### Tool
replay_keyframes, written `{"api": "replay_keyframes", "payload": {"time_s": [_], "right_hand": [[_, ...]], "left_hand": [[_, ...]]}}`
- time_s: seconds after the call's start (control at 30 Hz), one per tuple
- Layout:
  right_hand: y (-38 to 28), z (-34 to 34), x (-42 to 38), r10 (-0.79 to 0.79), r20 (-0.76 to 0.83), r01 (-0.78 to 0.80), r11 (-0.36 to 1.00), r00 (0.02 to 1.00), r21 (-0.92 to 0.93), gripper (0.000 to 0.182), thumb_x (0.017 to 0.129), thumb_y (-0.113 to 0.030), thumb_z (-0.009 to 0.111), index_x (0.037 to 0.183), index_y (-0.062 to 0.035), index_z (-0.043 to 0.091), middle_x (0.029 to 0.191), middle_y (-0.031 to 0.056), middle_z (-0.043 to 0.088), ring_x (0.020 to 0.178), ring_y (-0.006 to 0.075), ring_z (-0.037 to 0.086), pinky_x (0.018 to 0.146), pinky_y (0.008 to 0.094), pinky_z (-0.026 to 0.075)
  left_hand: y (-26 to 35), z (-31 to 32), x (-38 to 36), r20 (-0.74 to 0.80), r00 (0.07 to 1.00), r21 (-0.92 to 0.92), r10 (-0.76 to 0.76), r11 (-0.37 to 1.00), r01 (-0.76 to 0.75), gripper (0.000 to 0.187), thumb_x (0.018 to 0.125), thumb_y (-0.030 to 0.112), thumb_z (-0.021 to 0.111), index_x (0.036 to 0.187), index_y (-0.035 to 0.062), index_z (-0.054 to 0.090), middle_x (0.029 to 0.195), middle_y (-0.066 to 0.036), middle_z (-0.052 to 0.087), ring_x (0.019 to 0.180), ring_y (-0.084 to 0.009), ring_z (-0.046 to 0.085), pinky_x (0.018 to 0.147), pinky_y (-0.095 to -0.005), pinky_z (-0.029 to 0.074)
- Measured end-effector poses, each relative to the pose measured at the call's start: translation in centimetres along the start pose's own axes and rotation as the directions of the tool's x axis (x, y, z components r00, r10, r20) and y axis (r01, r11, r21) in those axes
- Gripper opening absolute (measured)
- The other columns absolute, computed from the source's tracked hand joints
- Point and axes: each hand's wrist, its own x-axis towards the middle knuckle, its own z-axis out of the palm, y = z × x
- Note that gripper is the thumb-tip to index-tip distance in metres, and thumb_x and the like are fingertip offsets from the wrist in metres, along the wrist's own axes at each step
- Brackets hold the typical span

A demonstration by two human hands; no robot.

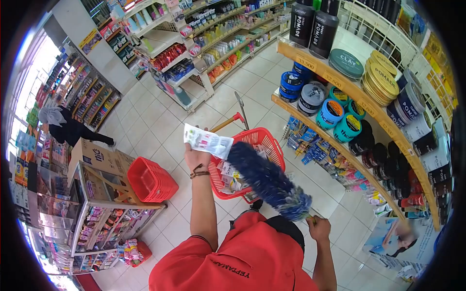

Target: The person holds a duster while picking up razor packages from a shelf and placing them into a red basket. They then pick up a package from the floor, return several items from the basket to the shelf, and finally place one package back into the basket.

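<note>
My left hand (pixel 196 158) is closed on a white plastic packet (pixel 208 141) with small pink items showing through it. My right hand (pixel 319 228) grips the handle of a fluffy dark blue duster (pixel 269 182). The duster slants up and left, and its tip comes close to the packet's lower right corner. Beneath both lies a red shopping basket (pixel 217 185) holding several packaged goods, partly covered by the duster.
At right, curved shelves (pixel 340 86) carry pomade tins and jars. Stacked red baskets (pixel 151 180) stand at left beside a cardboard box (pixel 97 157) on a display counter. A person in dark clothes (pixel 73 127) is at far left. Stocked shelves (pixel 228 39) line the back.
</note>
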Motion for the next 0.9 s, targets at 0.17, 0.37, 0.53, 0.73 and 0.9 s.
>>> {"api": "replay_keyframes", "payload": {"time_s": [0.17,0.37,0.53,0.73,0.9], "right_hand": [[0.5,0.9,-0.5,0.154,-0.066,-0.159,0.985,0.986,-0.070,0.042,0.088,-0.048,0.068,0.075,-0.0077,0.070,0.062,0.0180,0.063,0.061,0.0402,0.064,0.057,0.0502,0.049],[-6.3,1.2,2.0,-0.053,-0.056,0.060,0.990,0.997,0.127,0.045,0.089,-0.048,0.067,0.074,-0.0058,0.067,0.063,0.0193,0.063,0.064,0.0423,0.064,0.058,0.0513,0.049],[-2.0,2.7,1.5,0.236,-0.023,-0.233,0.969,0.972,0.082,0.049,0.092,-0.052,0.062,0.083,-0.0052,0.072,0.071,0.0235,0.066,0.072,0.0448,0.066,0.065,0.0534,0.051],[-2.3,2.6,-0.5,0.363,-0.018,-0.353,0.916,0.932,0.191,0.052,0.094,-0.052,0.059,0.080,-0.0036,0.071,0.072,0.0243,0.065,0.070,0.0446,0.065,0.064,0.0526,0.049],[-6.4,0.8,0.6,0.199,0.017,-0.196,0.941,0.980,0.277,0.048,0.096,-0.044,0.059,0.075,-0.0014,0.068,0.063,0.0213,0.060,0.062,0.0395,0.062,0.059,0.0463,0.046]], "left_hand": [[0.3,0.8,-0.5,0.015,1.000,0.065,-0.015,0.998,0.014,0.063,0.109,0.050,0.018,0.154,0.0083,0.033,0.151,-0.014,0.048,0.134,-0.0434,0.047,0.115,-0.0586,0.033],[-3.8,0.0,-1.5,-0.051,0.998,0.369,-0.046,0.927,0.062,0.060,0.110,0.047,0.027,0.142,0.0008,0.047,0.143,-0.016,0.054,0.129,-0.0344,0.053,0.113,-0.0486,0.039],[-3.8,2.2,-3.9,0.109,0.984,0.074,-0.142,0.988,0.135,0.058,0.109,0.044,0.035,0.147,0.0015,0.042,0.145,-0.018,0.053,0.131,-0.0335,0.053,0.111,-0.0504,0.042],[-3.5,-3.3,-1.6,0.284,0.950,0.956,-0.131,0.115,-0.270,0.019,0.102,0.017,0.061,0.113,0.0031,0.069,0.119,-0.011,0.069,0.105,-0.0217,0.067,0.088,-0.0345,0.054],[-5.2,-3.1,-2.8,0.547,0.830,0.827,-0.109,-0.082,-0.556,0.016,0.105,0.015,0.055,0.113,0.0062,0.066,0.119,-0.005,0.067,0.104,-0.0160,0.065,0.093,-0.0301,0.051]]}}
